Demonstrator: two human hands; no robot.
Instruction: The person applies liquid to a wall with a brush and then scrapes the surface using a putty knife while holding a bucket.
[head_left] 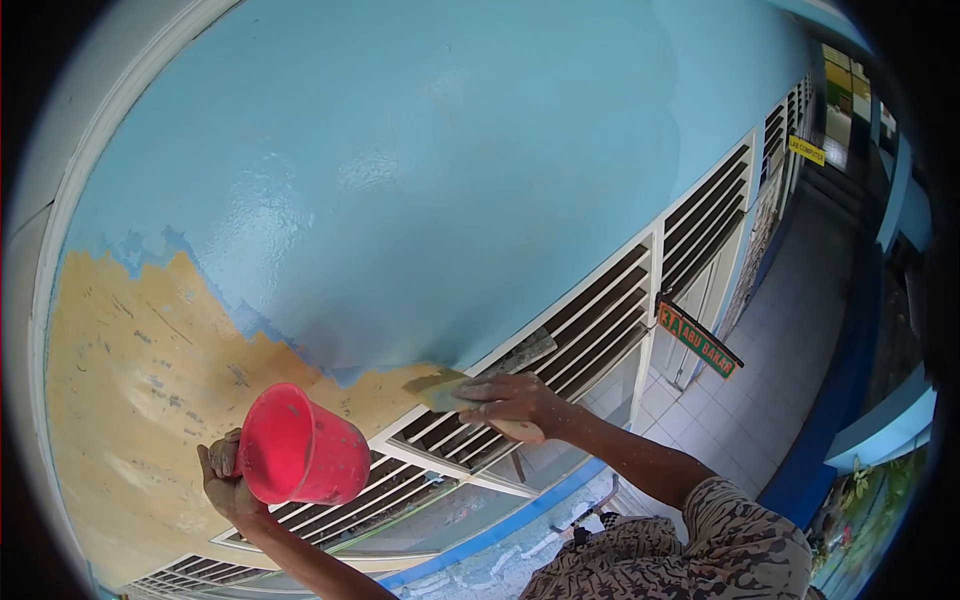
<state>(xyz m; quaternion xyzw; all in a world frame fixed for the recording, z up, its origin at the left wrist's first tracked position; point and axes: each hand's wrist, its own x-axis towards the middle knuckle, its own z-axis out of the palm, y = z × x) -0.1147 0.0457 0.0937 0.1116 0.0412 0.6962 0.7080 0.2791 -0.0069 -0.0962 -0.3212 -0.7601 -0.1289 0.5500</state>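
Note:
My left hand (230,480) is closed on the side of a small red plastic pail (340,460), smudged on the outside and tilted with its mouth toward me. No contents can be made out inside it. A wide paintbrush (438,390) with a wooden handle is gripped in my right hand (515,402). Its bristle end is against or very near the wall (420,200), beside the window louvres. Glossy light blue paint covers the upper wall, ending in a ragged edge above a worn yellow area (150,380).
White-framed louvre windows (600,310) run along the wall below the painted part. A green sign (700,340) juts out over the tiled corridor floor (770,320). Further along hangs a yellow sign (806,150). A white trim (70,190) borders the wall at left.

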